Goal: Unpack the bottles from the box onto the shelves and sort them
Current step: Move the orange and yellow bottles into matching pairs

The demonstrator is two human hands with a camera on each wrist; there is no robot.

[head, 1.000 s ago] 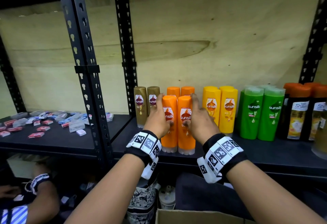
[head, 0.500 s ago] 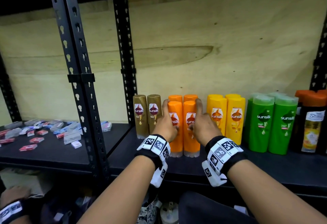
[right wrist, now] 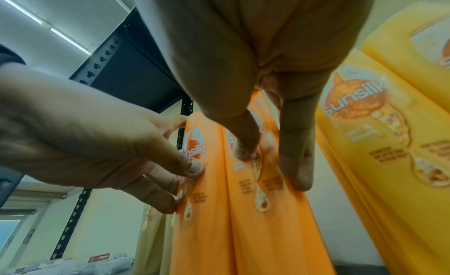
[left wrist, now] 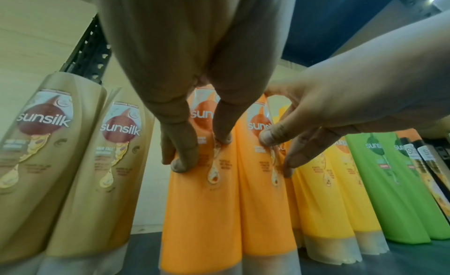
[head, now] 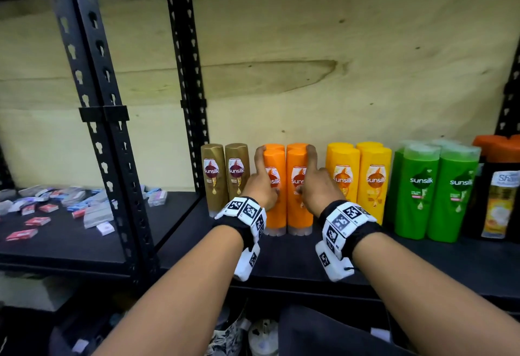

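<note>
Two orange Sunsilk bottles stand side by side on the black shelf (head: 281,260), with two more orange ones right behind them. My left hand (head: 263,184) holds the left orange bottle (head: 277,209), thumb on its front, fingers on its outer edge and index finger straight up its side. My right hand (head: 308,184) holds the right orange bottle (head: 298,209) the same way, mirrored. The left wrist view shows my left fingertips (left wrist: 180,160) on the left bottle (left wrist: 202,211). The right wrist view shows my right thumb (right wrist: 243,150) on the right bottle's (right wrist: 268,231) label.
Gold bottles (head: 213,178) stand to the left of the orange ones. Yellow bottles (head: 357,181), green bottles (head: 433,186) and dark orange-capped bottles (head: 501,192) follow to the right. A black upright post (head: 98,130) divides off a left shelf strewn with small packets (head: 42,209).
Both hands have slid the two front orange bottles back on the shelf, nearly into line with the neighbouring rows. The head camera has moved closer and lower.
</note>
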